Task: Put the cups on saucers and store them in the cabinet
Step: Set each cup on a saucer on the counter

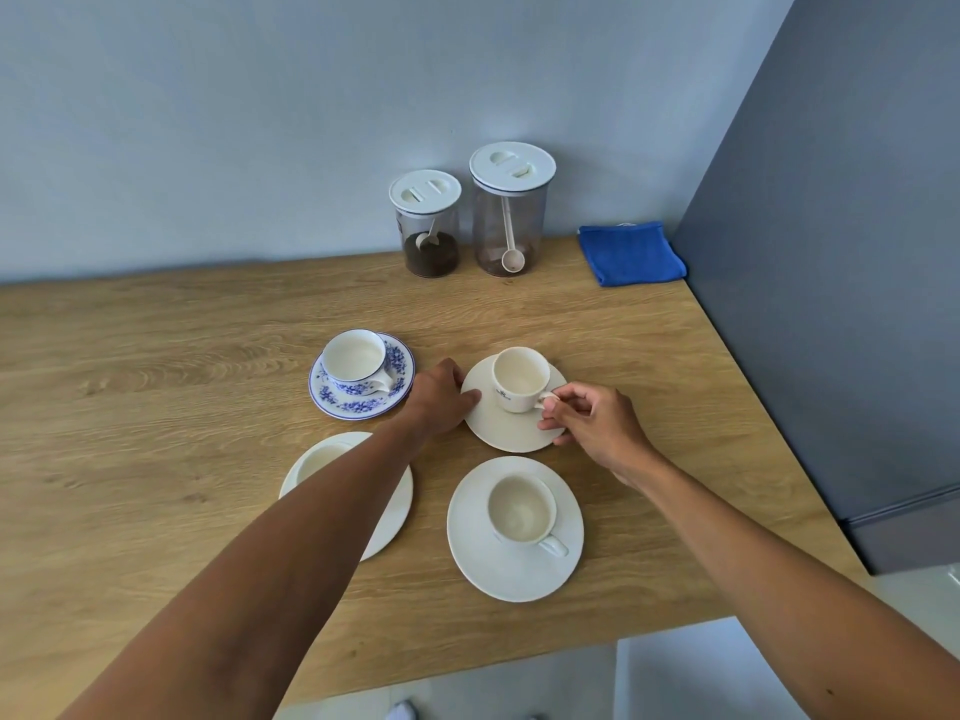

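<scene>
The fingers (551, 405) of the right hand (597, 428) are pinched closed on the handle of a plain white cup (519, 379), which stands upright on a white saucer (498, 428) near the middle of the worktop (156, 381). The left hand (441, 394) rests at that saucer's left rim, thumb on the rim and the other fingers curled at its far edge, holding it. Just left of it a blue-flowered cup (356, 363) sits on a matching saucer (363, 405). Toward the worktop's near edge, a second white cup (522, 509) stands on its own saucer (514, 574), and beside it the left forearm covers most of a third white cup and saucer (387, 511). At the far edge, against the wall, stand two lidded jars (511, 210) with scoops inside, and a folded blue cloth (631, 254) lies in the far right corner.
</scene>
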A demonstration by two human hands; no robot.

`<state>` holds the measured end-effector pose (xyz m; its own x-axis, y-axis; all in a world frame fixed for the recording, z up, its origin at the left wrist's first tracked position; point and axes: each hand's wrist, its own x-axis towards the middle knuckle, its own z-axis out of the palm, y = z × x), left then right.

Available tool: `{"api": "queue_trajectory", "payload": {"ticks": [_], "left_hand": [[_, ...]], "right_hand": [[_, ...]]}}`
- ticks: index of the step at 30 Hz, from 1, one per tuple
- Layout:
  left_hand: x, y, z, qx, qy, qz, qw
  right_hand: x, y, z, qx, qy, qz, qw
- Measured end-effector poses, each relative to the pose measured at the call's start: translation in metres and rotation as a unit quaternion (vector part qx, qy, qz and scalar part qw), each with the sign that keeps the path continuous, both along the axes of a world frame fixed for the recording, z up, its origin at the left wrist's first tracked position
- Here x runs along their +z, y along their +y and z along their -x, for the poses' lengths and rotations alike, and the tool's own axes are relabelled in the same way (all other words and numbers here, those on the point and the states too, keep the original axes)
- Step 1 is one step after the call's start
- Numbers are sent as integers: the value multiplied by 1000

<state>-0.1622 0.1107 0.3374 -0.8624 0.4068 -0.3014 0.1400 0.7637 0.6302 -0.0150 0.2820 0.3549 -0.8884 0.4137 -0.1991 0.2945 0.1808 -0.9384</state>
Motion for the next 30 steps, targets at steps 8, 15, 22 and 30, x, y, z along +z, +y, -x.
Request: {"api": "queue_trajectory", "payload": {"ticks": [8,15,22,30], "left_hand": [[2,0,-2,1,2,-1,1000],[6,-6,-10,15,-38,-25,999],[12,-24,-26,-15,-47,-30,998],[26,-43,-62,-22,7,-57,998]], "right_hand": [[-2,-3,-6,8,11,-80,997],[-4,2,-8,37,31,-205,978],[-3,7,-22,69,-5,-223,972],[-4,9,-52,111,-44,-261,958]]}}
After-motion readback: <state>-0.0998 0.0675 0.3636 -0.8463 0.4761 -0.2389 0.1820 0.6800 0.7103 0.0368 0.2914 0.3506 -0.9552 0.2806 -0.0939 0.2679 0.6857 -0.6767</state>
